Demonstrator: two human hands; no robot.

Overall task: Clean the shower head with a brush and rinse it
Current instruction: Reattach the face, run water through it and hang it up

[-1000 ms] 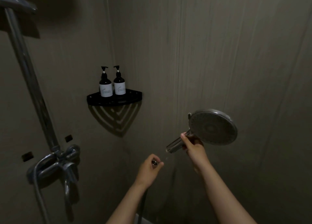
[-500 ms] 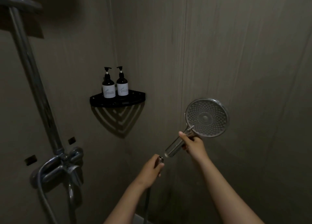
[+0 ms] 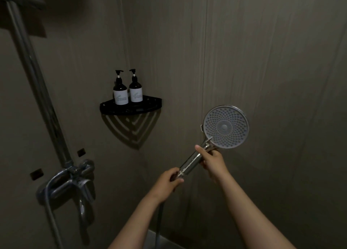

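Shower head [image 3: 226,126] held up before the right wall, nozzle face toward the camera. Right hand [image 3: 214,161]: fingers curled round the upper part of the chrome handle [image 3: 191,162], thumb on top. Left hand [image 3: 167,181]: fingers pinching the handle's lower end, from which the hose [image 3: 159,220] hangs. Corner shelf [image 3: 131,109] carries two bottles [image 3: 120,93]; tap [image 3: 75,181] at lower left.

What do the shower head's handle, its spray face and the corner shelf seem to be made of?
Handle: polished chrome, metal or plated plastic, judging by mirror-like highlights. Spray face: matte grey, probably plastic with rubbery nozzle dots. Corner shelf: black, low sheen, slotted; metal or plastic, cannot tell in this light.
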